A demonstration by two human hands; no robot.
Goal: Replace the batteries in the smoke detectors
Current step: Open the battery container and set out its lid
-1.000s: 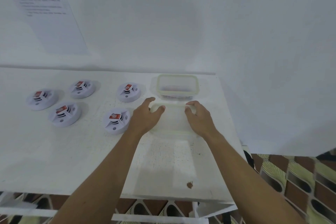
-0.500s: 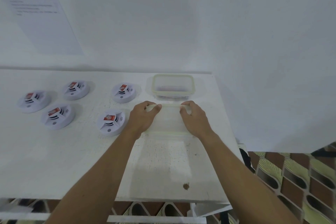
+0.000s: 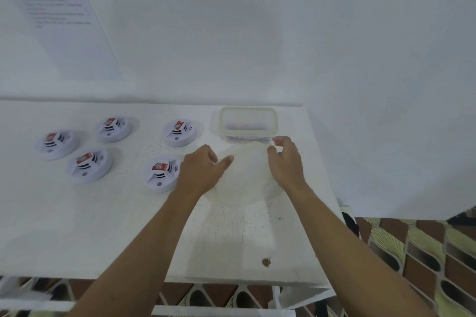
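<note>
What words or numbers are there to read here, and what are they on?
None can be read.
Sheet of paper on the wall: printed lines, too blurred to read.
Red labels on the five smoke detectors: a pale mark, too small to read.
Clear container: no text visible.

Five smoke detectors [image 3: 56,145] [image 3: 113,131] [image 3: 179,136] [image 3: 88,170] [image 3: 161,180] on one table [image 3: 77,226], and five red-labelled batteries [image 3: 50,136] [image 3: 110,121] [image 3: 179,125] [image 3: 84,158] [image 3: 159,167], one atop each. One clear container [image 3: 275,121], one blurred lid [image 3: 244,177]. One sheet of paper [image 3: 67,33] on the wall. Two hands in shot: left hand [image 3: 203,175], right hand [image 3: 286,162].
</note>
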